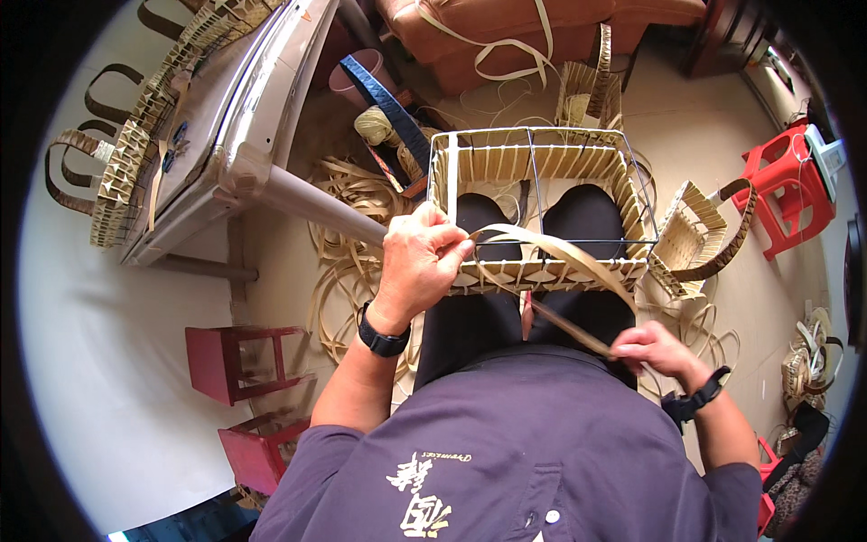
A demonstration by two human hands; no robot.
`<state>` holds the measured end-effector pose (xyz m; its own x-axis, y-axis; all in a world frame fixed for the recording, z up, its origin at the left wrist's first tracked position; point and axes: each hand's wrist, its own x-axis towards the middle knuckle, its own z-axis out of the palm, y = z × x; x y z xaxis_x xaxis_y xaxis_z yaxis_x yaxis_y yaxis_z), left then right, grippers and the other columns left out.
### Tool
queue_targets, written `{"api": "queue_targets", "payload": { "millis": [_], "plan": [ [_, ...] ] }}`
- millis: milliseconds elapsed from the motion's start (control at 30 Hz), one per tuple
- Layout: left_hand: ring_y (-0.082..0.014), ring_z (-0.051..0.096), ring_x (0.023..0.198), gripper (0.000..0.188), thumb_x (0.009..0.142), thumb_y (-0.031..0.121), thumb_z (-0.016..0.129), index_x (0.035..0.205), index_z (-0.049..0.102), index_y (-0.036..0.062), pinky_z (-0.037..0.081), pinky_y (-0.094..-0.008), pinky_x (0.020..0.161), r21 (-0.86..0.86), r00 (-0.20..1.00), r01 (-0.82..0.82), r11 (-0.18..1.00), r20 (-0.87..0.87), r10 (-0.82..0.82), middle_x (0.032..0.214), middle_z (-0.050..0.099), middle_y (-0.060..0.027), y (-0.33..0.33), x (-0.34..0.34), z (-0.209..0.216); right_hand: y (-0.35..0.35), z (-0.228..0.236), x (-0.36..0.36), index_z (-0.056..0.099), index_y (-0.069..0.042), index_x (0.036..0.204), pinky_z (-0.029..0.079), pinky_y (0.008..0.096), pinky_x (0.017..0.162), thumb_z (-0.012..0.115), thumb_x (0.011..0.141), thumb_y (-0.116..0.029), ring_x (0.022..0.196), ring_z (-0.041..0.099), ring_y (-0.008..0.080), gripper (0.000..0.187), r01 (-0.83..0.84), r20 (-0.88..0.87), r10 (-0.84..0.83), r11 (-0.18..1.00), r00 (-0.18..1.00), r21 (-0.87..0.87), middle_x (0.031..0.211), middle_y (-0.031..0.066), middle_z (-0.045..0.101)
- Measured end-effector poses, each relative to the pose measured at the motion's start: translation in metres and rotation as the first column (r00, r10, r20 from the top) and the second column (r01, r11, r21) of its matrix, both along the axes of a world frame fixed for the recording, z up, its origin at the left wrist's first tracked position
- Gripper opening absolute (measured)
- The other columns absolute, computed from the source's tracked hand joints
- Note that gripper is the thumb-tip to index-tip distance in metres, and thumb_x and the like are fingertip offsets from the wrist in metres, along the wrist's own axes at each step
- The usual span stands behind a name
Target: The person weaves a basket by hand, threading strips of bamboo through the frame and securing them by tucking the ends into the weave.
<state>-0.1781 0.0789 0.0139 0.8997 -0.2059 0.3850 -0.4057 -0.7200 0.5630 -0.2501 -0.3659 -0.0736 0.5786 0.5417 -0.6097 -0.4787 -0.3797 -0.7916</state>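
Note:
A rectangular, half-woven basket point(495, 167) of pale flat strips on a wire frame lies across my thighs, its open side up. Dark wires cross it. At its near left corner my left hand point(420, 257) is closed, thumb and fingers pinching a tan flat strip point(591, 267) against the rim. From there the strip bows out in a loop over the near wall. To the right, apart from the basket, my right hand point(664, 350) is closed on the strip's other stretch, which runs down to it. The fingertips of my left hand partly cover the corner.
A table point(262, 167) with woven baskets along its edge stands at left. Coiled strips point(348, 194) lie on the floor beside my legs. A small handled basket point(694, 230) and a red stool point(790, 185) are at right, red wooden stools point(217, 366) at lower left.

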Motion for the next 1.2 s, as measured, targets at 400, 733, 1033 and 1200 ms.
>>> {"api": "queue_targets", "payload": {
  "millis": [400,733,1033,1200],
  "plan": [
    [-0.0296,0.065,0.086,0.007,0.083,0.019,0.084,0.083,0.083,0.0126,0.049,-0.0439,0.084,-0.034,0.999,0.044,0.998,0.019,-0.043,0.087,0.067,-0.0050,-0.010,0.009,-0.004,-0.453,-0.040,-0.173,0.078,-0.004,0.094,0.052,0.0367,0.058,0.075,0.097,-0.018,0.062,0.064,0.0181,0.015,0.232,0.252,-0.045,0.571,0.967,-0.787,0.078,0.0076,0.071],
    [-0.0251,0.065,0.081,0.011,0.083,0.014,0.086,0.090,0.082,0.0068,0.052,-0.0390,0.074,0.070,0.998,0.000,0.998,0.064,-0.004,0.085,0.065,-0.0069,0.001,0.002,0.004,0.051,0.069,0.014,0.064,-0.004,0.152,0.059,0.0290,0.074,0.064,0.110,-0.018,0.083,0.071,0.0099,0.044,-0.133,0.118,0.134,0.991,0.984,-0.013,0.121,0.0069,0.078],
    [-0.0295,0.065,0.082,0.007,0.081,0.014,0.086,0.083,0.082,0.0099,0.049,-0.0440,0.079,-0.028,0.997,-0.038,0.999,-0.062,0.036,0.081,0.066,-0.0066,0.001,-0.006,0.009,-0.097,0.010,-0.008,0.080,-0.001,0.087,0.034,0.0275,0.054,0.081,0.098,-0.024,0.058,0.046,0.0063,0.025,-0.005,-0.116,-0.008,0.994,0.993,-0.106,0.069,-0.0044,0.057],
    [-0.0240,0.063,0.076,0.010,0.082,0.011,0.087,0.089,0.082,0.0053,0.050,-0.0384,0.070,0.005,0.988,0.075,0.997,0.136,-0.075,0.081,0.062,-0.0074,0.001,0.008,-0.006,-0.372,-0.030,-0.118,0.081,-0.002,0.083,0.053,0.0412,0.057,0.085,0.088,-0.020,0.062,0.067,0.0217,0.019,-0.181,-0.111,0.267,0.252,0.957,-0.951,0.072,0.0124,0.074]
  ]
}}
